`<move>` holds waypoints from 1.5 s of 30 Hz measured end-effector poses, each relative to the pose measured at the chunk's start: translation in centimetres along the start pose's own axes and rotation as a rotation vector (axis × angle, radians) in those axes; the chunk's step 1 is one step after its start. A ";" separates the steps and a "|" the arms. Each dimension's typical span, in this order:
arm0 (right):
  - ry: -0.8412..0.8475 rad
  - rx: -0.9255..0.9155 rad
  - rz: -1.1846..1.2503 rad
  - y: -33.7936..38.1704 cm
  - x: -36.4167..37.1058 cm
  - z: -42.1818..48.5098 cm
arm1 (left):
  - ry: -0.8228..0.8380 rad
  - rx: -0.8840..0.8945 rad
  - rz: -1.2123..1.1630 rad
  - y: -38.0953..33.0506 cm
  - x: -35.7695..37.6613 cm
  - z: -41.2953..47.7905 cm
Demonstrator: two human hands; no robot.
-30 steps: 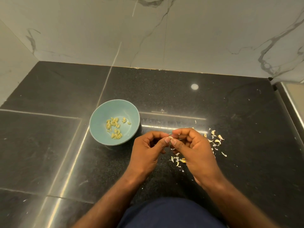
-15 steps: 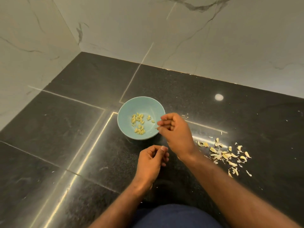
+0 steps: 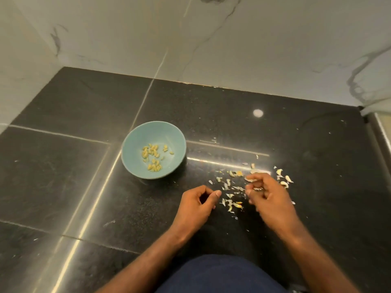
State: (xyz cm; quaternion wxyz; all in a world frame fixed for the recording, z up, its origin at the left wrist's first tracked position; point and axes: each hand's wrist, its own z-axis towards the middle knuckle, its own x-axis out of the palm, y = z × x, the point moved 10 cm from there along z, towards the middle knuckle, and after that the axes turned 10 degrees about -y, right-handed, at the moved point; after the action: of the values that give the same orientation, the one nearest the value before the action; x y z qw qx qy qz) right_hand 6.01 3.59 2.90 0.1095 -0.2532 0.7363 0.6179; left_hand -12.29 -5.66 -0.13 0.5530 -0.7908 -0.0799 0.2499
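Note:
A teal bowl [image 3: 135, 142] stands on the black floor and holds several small yellow-green seeds [image 3: 152, 155]. To its right, pale husk scraps [image 3: 230, 203] lie scattered on the floor. My right hand [image 3: 268, 199] hovers over these scraps with its fingers curled. It is blurred, and a pale bit shows by its fingertips; whether it is pinched I cannot tell. My left hand [image 3: 196, 206] rests just left of the scraps. Its fingers are loosely curled, its thumb points right, and nothing is visible in it.
The black polished floor tiles [image 3: 63, 176] meet white marble walls [image 3: 232, 43] at the back and left. A raised edge [image 3: 378, 127] runs along the far right. My dark blue clothed knee [image 3: 218, 275] fills the bottom centre.
My right hand has left the bowl's rim and moved right, down to the husk scraps. My left hand has stayed low near the floor. The camera has swung right.

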 end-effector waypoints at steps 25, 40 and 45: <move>0.028 0.027 -0.433 -3.9 -3.1 -0.9 | -0.208 0.344 0.117 -1.5 3.4 0.7; 0.001 -0.192 0.067 2.1 -2.4 -1.9 | 0.156 0.017 -0.157 -4.9 5.6 -1.1; 0.050 0.059 0.538 1.2 -1.9 -1.6 | 0.132 0.102 -0.155 -5.9 4.8 -1.2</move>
State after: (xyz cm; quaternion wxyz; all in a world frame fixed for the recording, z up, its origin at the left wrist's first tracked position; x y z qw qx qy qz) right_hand 7.24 2.64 5.21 -0.0697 -0.0603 0.7974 0.5964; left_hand -6.67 -2.52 4.10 0.6141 -0.7679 -0.0913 0.1577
